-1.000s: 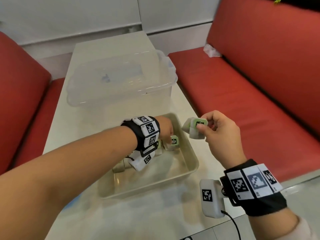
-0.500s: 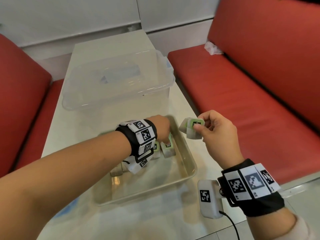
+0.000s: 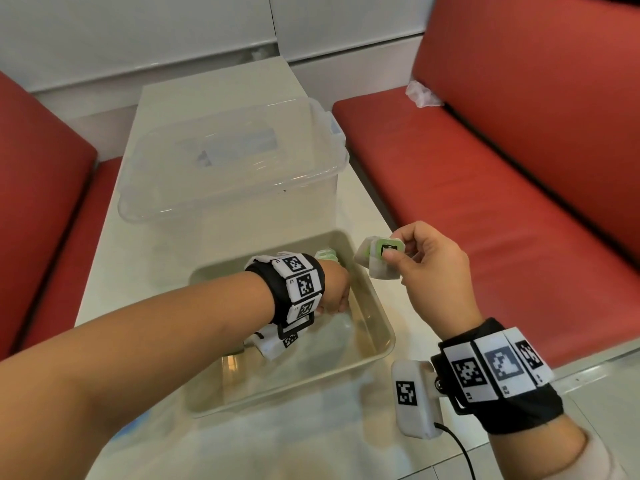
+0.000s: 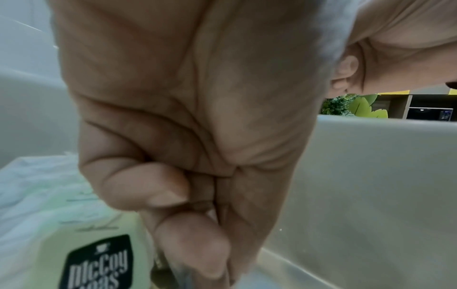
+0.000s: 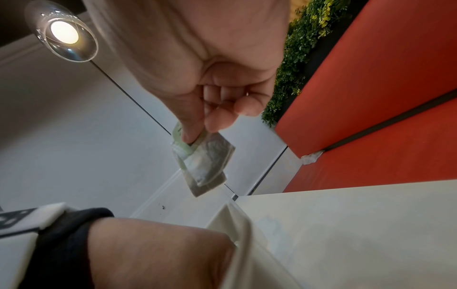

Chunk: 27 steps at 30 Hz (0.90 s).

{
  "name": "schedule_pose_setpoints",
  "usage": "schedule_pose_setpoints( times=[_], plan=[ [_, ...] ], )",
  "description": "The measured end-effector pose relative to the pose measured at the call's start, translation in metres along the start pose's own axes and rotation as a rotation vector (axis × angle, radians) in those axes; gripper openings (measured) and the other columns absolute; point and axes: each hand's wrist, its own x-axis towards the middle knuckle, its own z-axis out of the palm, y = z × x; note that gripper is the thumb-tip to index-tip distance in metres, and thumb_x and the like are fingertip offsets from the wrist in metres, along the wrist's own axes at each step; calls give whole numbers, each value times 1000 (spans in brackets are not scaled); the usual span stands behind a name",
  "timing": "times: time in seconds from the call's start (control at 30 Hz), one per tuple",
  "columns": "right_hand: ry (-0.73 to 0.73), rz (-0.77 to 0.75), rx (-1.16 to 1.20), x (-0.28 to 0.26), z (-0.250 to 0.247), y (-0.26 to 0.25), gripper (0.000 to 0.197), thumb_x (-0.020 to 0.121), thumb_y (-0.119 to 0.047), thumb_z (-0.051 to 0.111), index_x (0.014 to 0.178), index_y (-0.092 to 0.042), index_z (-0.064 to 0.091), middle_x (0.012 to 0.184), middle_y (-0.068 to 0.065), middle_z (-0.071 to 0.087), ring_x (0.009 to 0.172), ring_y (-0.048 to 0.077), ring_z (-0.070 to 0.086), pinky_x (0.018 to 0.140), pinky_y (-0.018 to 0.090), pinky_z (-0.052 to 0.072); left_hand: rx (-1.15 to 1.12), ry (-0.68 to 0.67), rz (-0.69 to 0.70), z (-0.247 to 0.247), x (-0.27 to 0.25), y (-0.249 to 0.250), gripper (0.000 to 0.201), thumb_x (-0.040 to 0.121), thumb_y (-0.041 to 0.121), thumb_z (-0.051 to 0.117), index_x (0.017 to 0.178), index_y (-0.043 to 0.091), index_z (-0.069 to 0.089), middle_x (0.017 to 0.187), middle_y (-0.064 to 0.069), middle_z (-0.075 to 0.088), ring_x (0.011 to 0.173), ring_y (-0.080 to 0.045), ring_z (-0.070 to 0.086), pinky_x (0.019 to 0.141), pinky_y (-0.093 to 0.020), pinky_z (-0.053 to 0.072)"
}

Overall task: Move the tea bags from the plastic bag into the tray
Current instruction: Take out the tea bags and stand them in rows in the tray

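A shallow beige tray (image 3: 378,318) sits on the white table. My left hand (image 3: 335,301) is down inside it with the fingers curled and their tips pressed together (image 4: 197,234); I cannot make out whether they pinch anything. A green-labelled tea bag (image 4: 94,260) lies just beside those fingers, and more tea bags (image 3: 327,255) show past the wrist at the tray's far side. My right hand (image 3: 392,258) hovers above the tray's right rim and pinches a small stack of tea bags (image 3: 375,269) between thumb and forefinger, seen hanging in the right wrist view (image 5: 207,162). A plastic bag is not clearly visible.
A clear lidded storage box (image 3: 228,161) stands directly behind the tray. Red benches flank the table on the right (image 3: 485,188) and left (image 3: 41,188). A crumpled white wrapper (image 3: 423,95) lies on the right bench. The tray wall (image 4: 371,176) rises close to my left hand.
My left hand has drawn back a little from the tea bags it was at, toward the tray's middle. The right hand keeps its stack in about the same place.
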Motion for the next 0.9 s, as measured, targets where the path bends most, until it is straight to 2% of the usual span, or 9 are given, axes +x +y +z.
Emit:
schedule_pose_setpoints(
  times=[0.13, 0.17, 0.3, 0.37, 0.47, 0.53, 0.67, 0.77, 0.9],
  plan=[
    [-24, 0, -20, -2, 2, -1, 16, 79, -11, 67, 74, -24, 60, 64, -14, 57, 59, 1, 50, 63, 30, 47, -65, 55, 32, -4, -14, -5, 16, 80, 22, 70, 95, 15, 68, 77, 5, 62, 59, -5, 50, 58, -15, 41],
    [-39, 3, -26, -2, 2, -2, 15, 79, -12, 67, 74, -24, 60, 66, -13, 58, 59, 0, 50, 63, 30, 46, -116, 83, 33, -7, -20, -9, 24, 76, 29, 75, 94, 15, 66, 76, 5, 61, 61, -6, 51, 60, -17, 42],
    [-119, 2, -88, -2, 7, -8, 14, 80, -15, 68, 74, -24, 59, 70, -10, 60, 61, 4, 53, 63, 32, 48, -352, 333, 140, -22, -51, -20, 59, 65, 37, 83, 109, 19, 49, 95, 9, 59, 86, -11, 56, 73, -20, 44],
    [-156, -5, -119, -3, 12, -12, 15, 80, -16, 68, 73, -26, 59, 71, -9, 61, 66, 11, 57, 67, 37, 51, -450, 436, 223, -24, -63, -19, 57, 67, 32, 82, 113, 21, 50, 93, 13, 58, 87, -8, 57, 72, -16, 45],
    [-178, -19, -171, -6, 20, -17, 15, 80, -17, 68, 75, -28, 59, 74, -8, 63, 73, 14, 59, 71, 37, 50, -426, 524, 261, -22, -69, -20, 45, 73, 25, 78, 113, 19, 57, 90, 6, 64, 81, -11, 59, 78, -27, 48],
    [-156, -17, -201, -8, 22, -18, 16, 80, -18, 68, 77, -30, 58, 77, -6, 64, 75, 17, 60, 72, 37, 49, -381, 552, 234, -17, -68, -24, 39, 75, 23, 76, 111, 18, 60, 86, 2, 65, 75, -11, 58, 76, -28, 48],
    [-127, 25, -235, -11, 21, -15, 17, 81, -19, 67, 78, -32, 57, 78, -6, 64, 76, 19, 59, 72, 36, 47, -259, 531, 149, -7, -64, -34, 34, 82, 24, 69, 114, 19, 59, 84, 4, 59, 64, -5, 52, 69, -24, 44],
    [-138, 35, -238, -14, 20, -15, 16, 82, -19, 66, 80, -32, 57, 79, -6, 64, 77, 19, 59, 69, 33, 45, -124, 410, 64, 1, -55, -38, 28, 85, 24, 62, 112, 17, 59, 80, 2, 59, 69, -15, 54, 64, -26, 42],
    [-145, 46, -236, -17, 19, -16, 11, 82, -19, 65, 83, -29, 61, 79, -6, 63, 78, 18, 58, 69, 32, 43, -78, 257, -14, 8, -40, -40, 23, 82, 20, 63, 104, 19, 59, 79, 2, 65, 65, -13, 59, 52, -21, 39]
  ],
)
